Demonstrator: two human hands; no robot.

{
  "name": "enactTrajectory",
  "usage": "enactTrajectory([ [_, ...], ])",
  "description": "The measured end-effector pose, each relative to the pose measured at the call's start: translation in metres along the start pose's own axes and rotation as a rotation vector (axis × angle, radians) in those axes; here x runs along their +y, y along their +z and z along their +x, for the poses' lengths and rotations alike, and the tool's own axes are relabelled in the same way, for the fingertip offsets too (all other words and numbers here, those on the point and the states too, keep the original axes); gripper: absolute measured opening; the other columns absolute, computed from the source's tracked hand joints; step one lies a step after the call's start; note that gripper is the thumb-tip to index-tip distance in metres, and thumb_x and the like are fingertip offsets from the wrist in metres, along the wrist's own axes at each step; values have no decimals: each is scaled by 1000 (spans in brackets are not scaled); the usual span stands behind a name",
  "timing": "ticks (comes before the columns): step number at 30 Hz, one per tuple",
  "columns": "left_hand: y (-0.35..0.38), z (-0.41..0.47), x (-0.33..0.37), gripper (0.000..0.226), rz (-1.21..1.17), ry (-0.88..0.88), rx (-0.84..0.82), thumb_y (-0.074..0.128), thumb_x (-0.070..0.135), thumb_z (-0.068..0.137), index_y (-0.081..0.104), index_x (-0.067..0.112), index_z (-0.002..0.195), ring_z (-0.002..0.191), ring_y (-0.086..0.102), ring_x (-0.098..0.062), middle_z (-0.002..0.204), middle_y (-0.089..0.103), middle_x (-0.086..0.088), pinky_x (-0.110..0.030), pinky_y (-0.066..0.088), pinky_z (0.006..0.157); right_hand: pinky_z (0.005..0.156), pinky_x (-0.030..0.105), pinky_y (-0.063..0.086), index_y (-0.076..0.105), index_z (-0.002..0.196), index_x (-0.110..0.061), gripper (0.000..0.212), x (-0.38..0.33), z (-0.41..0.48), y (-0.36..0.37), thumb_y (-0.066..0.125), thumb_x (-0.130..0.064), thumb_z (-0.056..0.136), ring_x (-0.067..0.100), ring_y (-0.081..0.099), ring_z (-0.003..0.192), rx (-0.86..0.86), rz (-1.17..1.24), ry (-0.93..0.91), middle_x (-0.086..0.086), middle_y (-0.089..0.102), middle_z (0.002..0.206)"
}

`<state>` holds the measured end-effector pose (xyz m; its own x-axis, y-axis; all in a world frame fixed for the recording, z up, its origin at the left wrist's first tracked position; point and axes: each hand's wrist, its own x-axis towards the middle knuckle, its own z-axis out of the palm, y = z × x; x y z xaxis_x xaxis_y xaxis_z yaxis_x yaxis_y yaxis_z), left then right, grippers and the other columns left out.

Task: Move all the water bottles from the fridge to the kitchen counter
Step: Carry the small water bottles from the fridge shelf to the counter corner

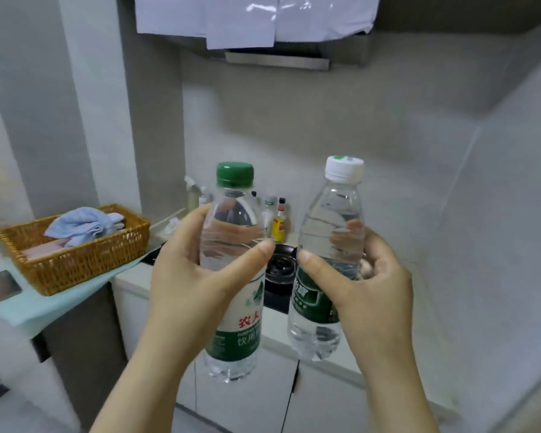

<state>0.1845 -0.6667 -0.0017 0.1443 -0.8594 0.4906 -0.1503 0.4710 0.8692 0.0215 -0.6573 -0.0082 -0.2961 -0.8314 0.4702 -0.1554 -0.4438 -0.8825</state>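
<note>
Above the desk point(297, 339), two water bottles hang upright: green-capped bottle point(235, 232) in the left hand point(197, 276), white-capped bottle point(328, 245) tilted slightly in the right hand point(369, 282), fingers point(345, 237) wrapped round each. Hands hide part of both labels; blurred condiment bottles point(278, 223), perhaps sauces, stand behind.

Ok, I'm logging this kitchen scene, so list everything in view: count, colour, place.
green-capped bottle: 1, clear, white-green label, in left hand
white-capped bottle: 1, clear, green label, in right hand
wicker basket: 1, brown, left surface
cloth: 1, light blue, in basket
condiment bottles: several, mixed, back of counter
stove burner: 1, black, behind the held bottles
counter: 1, white, below bottles
left hand: 1, gripping
right hand: 1, gripping
</note>
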Motion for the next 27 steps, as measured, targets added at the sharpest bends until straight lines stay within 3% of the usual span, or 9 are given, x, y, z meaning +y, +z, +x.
enactTrajectory([
  [3, 49, 13, 1, 38, -22, 30, -60, 85, 38, 62, 65, 39, 95, 83, 69, 1, 90, 73, 18, -30, 52, 75, 64, 16, 55, 69, 98, -27, 36, 9, 25, -39, 84, -15, 68, 2, 71, 77, 68, -40, -29, -15, 75, 86],
  [10, 143, 29, -8, 34, -61, 29, -170, 79, 35, 67, 65, 36, 98, 82, 67, 6, 90, 72, 22, -20, 47, 69, 64, 16, 54, 69, 97, -28, 35, 37, 62, -117, 84, -16, 67, 0, 71, 77, 202, -111, -15, -18, 74, 84],
  [16, 208, 44, -20, 32, -108, 18, -274, 80, 31, 68, 65, 38, 96, 84, 68, 3, 92, 73, 18, -24, 50, 73, 72, 27, 55, 70, 95, -27, 34, 64, 86, -166, 85, -16, 66, 2, 70, 79, 297, -177, 49, -14, 75, 85],
  [22, 260, 74, -43, 31, -140, 22, -366, 80, 28, 70, 65, 36, 97, 83, 67, 7, 91, 73, 21, -8, 49, 64, 77, 40, 59, 70, 96, -27, 35, 96, 124, -190, 84, -16, 66, 12, 72, 82, 364, -216, 79, -9, 75, 88],
  [27, 299, 116, -68, 35, -170, 15, -409, 80, 27, 70, 64, 37, 99, 83, 66, 10, 91, 71, 26, -3, 47, 64, 78, 41, 58, 70, 95, -29, 35, 126, 172, -196, 85, -15, 66, 12, 72, 81, 415, -244, 86, -9, 75, 86],
])
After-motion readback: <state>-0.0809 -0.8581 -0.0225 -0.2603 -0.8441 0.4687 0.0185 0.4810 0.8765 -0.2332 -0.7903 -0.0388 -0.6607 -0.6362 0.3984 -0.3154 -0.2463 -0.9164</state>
